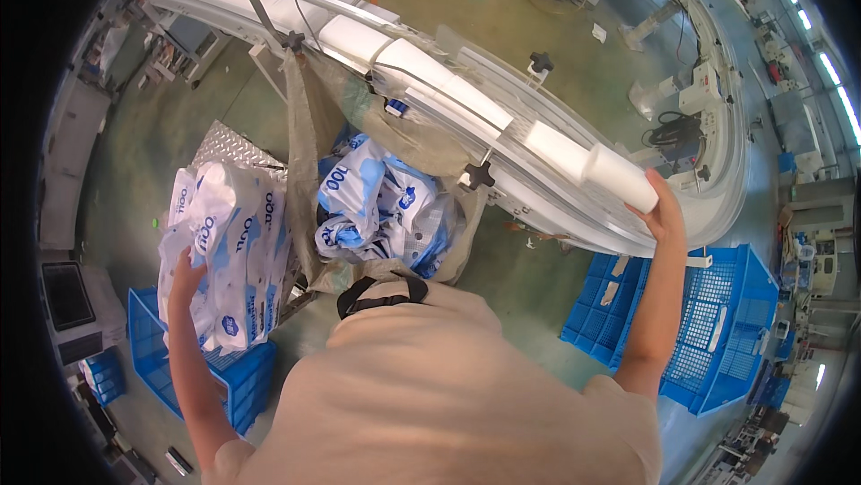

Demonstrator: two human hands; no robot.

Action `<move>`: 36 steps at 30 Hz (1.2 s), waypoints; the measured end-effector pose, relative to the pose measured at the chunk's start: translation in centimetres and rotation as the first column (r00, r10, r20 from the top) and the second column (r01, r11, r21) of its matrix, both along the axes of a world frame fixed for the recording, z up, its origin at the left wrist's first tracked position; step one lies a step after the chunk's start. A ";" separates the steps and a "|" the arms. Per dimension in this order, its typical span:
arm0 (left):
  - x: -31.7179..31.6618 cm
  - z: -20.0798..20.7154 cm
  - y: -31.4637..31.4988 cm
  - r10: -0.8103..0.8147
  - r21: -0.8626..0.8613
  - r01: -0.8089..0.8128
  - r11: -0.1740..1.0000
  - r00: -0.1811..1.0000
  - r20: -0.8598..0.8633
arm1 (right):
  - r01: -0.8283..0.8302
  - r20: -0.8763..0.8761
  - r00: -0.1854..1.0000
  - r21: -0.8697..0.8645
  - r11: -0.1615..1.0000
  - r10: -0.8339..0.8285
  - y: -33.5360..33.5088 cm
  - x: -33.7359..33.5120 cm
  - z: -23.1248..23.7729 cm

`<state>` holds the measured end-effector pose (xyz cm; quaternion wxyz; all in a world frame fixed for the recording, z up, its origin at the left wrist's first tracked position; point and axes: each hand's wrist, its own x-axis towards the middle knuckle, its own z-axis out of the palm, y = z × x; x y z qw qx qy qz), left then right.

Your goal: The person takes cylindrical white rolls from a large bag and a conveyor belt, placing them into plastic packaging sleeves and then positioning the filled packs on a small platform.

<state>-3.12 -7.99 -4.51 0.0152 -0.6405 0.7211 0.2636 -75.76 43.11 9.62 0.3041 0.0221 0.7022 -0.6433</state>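
Note:
My right hand point(665, 209) is closed round the near end of a white paper roll point(619, 177) at the conveyor's right part. Further white rolls point(413, 68) lie end to end along the curved conveyor point(538, 198), running to the far left. On the left, my left hand point(186, 277) rests against a stack of white-and-blue plastic packs point(229, 234), its fingers apart on the film. Between my arms, an open beige sack point(305, 126) holds crumpled white-and-blue printed plastic bags point(381, 194).
A blue plastic crate point(247, 382) sits under the packs; more blue crates point(708, 333) stand at the right below the conveyor. A black star knob point(479, 175) juts from the conveyor's near side. A metal tread plate point(235, 146) lies behind the packs. A monitor point(67, 295) is at far left.

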 end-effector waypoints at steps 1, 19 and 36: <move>0.1 -1.3 -0.7 -0.028 0.031 0.032 0.999 0.992 -0.121 | -0.007 -0.012 1.000 0.012 1.000 0.007 1.0 -0.5 -0.1; -1.8 1.2 1.7 -0.226 -0.095 0.207 0.974 0.929 -0.294 | -0.941 -0.561 0.183 0.138 0.310 0.807 -33.2 34.0 -2.3; -5.8 -1.4 -0.9 -0.398 -0.468 0.189 0.863 0.825 -0.401 | -0.657 -0.844 0.067 0.364 0.660 0.532 -53.3 44.7 -16.7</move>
